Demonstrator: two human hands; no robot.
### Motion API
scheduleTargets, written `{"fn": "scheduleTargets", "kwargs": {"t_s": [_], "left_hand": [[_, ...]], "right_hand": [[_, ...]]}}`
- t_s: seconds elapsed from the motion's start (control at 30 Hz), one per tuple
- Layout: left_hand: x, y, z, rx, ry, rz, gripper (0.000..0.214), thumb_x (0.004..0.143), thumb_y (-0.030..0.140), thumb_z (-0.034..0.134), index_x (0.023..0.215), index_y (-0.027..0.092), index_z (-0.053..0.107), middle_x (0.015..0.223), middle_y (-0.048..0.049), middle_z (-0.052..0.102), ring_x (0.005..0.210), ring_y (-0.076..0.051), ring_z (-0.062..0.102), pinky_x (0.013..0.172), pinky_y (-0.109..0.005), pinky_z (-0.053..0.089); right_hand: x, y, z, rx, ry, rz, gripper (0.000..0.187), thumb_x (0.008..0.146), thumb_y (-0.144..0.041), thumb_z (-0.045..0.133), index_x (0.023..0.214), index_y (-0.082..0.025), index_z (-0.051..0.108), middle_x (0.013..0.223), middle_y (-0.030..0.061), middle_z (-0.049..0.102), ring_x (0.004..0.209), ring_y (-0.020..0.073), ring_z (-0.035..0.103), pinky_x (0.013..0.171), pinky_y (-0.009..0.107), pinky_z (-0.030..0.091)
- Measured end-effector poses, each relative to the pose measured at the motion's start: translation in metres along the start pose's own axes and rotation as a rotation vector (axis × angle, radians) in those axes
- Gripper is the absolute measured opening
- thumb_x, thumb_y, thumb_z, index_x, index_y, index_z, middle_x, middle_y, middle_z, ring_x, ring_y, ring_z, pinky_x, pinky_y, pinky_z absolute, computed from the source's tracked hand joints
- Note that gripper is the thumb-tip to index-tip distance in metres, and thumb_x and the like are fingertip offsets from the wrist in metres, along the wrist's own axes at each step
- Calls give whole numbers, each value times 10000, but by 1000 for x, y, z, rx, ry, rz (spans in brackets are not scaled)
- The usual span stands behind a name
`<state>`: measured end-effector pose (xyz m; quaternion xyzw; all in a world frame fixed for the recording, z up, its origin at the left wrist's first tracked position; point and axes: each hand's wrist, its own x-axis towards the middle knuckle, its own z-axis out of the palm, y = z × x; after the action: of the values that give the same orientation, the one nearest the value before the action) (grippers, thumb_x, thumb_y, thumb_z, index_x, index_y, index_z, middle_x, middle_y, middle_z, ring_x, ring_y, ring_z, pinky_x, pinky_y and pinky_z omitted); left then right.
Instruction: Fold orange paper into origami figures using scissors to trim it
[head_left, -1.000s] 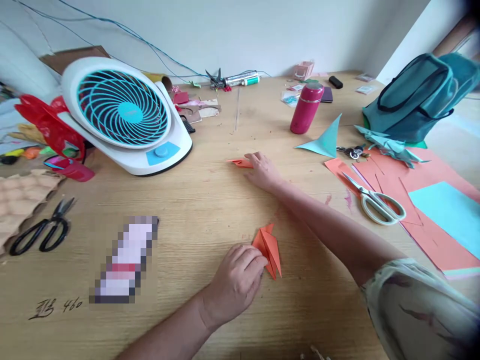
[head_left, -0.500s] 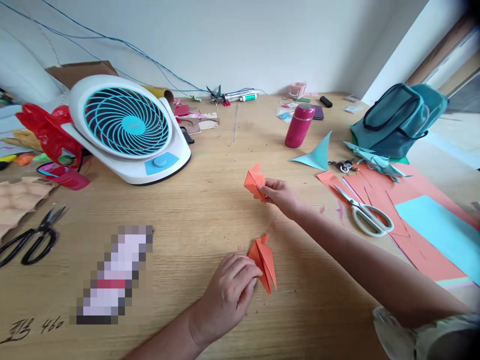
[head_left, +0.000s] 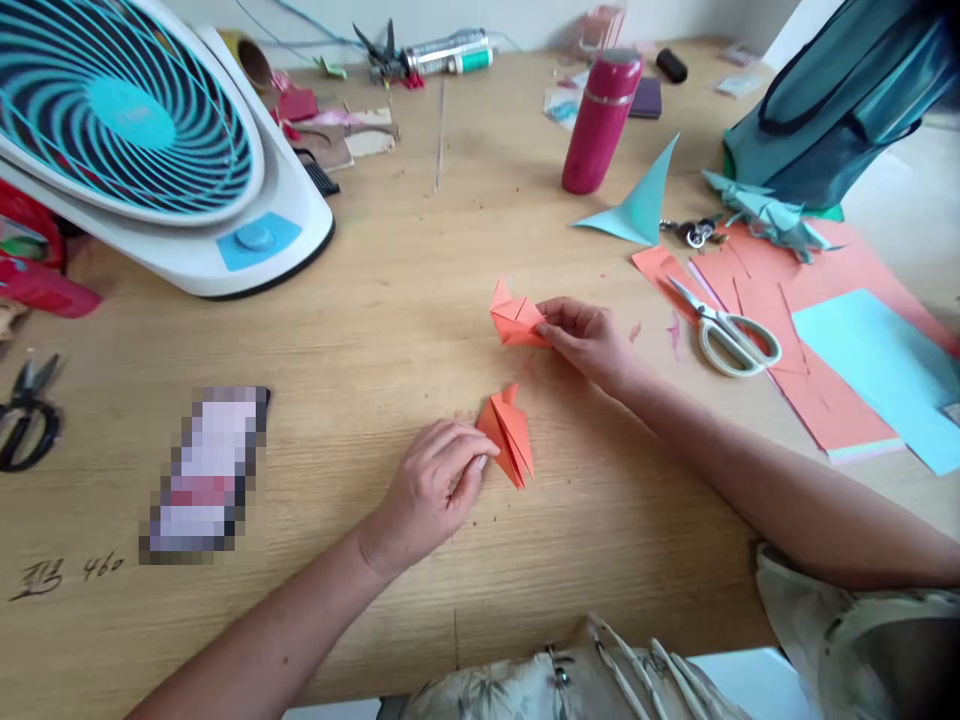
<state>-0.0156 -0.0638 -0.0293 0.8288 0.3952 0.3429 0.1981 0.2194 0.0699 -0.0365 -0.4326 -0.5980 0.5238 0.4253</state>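
My right hand pinches a small folded orange origami piece at its right corner and keeps it near the middle of the table. One pointed flap of that piece sticks up at its left. Closer to me, a second folded orange origami piece lies on the wooden table, with layered points toward me and a small tip at the far end. My left hand has its thumb and forefinger closed at the left edge of this second piece. Its other fingers are curled.
White-handled scissors lie on orange paper sheets at the right, beside a light blue sheet. Beyond are a folded blue paper, a magenta flask and a teal bag. A fan, black scissors and a blurred-out phone are at left.
The view has tipped downward, so everything sits higher in it and my clothing shows. The piece in my right hand has turned, its flap now toward the upper left. My left hand stays by its piece.
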Motion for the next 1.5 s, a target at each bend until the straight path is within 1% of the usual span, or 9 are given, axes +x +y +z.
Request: {"fn": "scheduleTargets", "kwargs": {"t_s": [0.27, 0.6, 0.77, 0.87, 0.93, 1.07, 1.27, 1.37, 1.5], "left_hand": [[1, 1, -1, -6, -9, -8, 191, 929, 38, 531, 1007, 185, 626, 933, -50, 689, 905, -179, 642, 914, -382, 528], [3, 2, -3, 26, -5, -16, 192, 937, 38, 524, 1016, 178, 629, 951, -51, 697, 930, -171, 656, 938, -363, 535], [9, -2, -2, 300, -166, 163, 446, 969, 115, 517, 1413, 145, 496, 1438, -150, 587, 1369, -284, 513, 1094, -449, 440], [9, -7, 2, 417, -280, 193, 493, 1005, 178, 484, 1486, 95, 416, 1533, -171, 491, 1449, -313, 426, 1149, -489, 380], [6, -9, 5, 440, -323, 173, 499, 1021, 208, 460, 1492, 54, 399, 1557, -193, 450, 1460, -314, 412, 1160, -486, 371], [3, -11, 6, 437, -380, 146, 525, 1043, 285, 422, 1502, 33, 383, 1585, -200, 401, 1485, -311, 371, 1183, -496, 343], [5, -11, 4, 391, -402, 110, 532, 1052, 313, 401, 1519, 62, 360, 1584, -198, 403, 1482, -322, 372, 1181, -561, 332], [6, -12, 3, 292, -270, 97, 460, 1043, 232, 428, 1480, 89, 411, 1539, -193, 475, 1442, -282, 439, 1165, -492, 392], [11, -11, 5, 191, -46, -8, 248, 1010, 182, 510, 1239, 153, 600, 1352, -137, 620, 1250, -230, 590, 1078, -401, 486]], "right_hand": [[-17, 4, -8, -250, 74, -119, 148, 886, -337, 666, 990, -233, 669, 803, 3, 673, 565, 135, 586, 523, 289, 414], [-22, 3, -7, -271, 76, -126, 148, 917, -328, 610, 992, -213, 667, 821, 22, 687, 649, 159, 602, 594, 310, 465], [-23, 2, -10, -484, 184, -153, 158, 919, -260, 600, 1057, -208, 660, 783, 24, 679, 657, 172, 593, 633, 331, 468], [-26, 0, -12, -727, 234, -294, 181, 913, -208, 598, 1084, -201, 660, 957, 84, 701, 834, 231, 633, 758, 394, 493], [-33, -4, -11, -878, 200, -456, 185, 926, -172, 571, 1080, -194, 670, 1063, 116, 694, 973, 271, 621, 848, 438, 470], [-50, -9, 0, -980, -65, -636, 231, 960, -136, 508, 1075, -228, 687, 1005, 75, 721, 911, 251, 609, 811, 417, 431], [-57, -8, 16, -917, -96, -418, 152, 959, -181, 532, 1011, -175, 675, 901, 82, 672, 865, 230, 607, 784, 363, 439], [-63, -15, 23, -892, -135, -304, 121, 948, -257, 578, 890, -172, 642, 860, 74, 637, 804, 212, 588, 773, 343, 441], [-76, -22, 33, -950, -185, -187, 304, 904, -465, 673, 830, -179, 600, 877, 81, 623, 783, 216, 560, 720, 338, 412]]}}
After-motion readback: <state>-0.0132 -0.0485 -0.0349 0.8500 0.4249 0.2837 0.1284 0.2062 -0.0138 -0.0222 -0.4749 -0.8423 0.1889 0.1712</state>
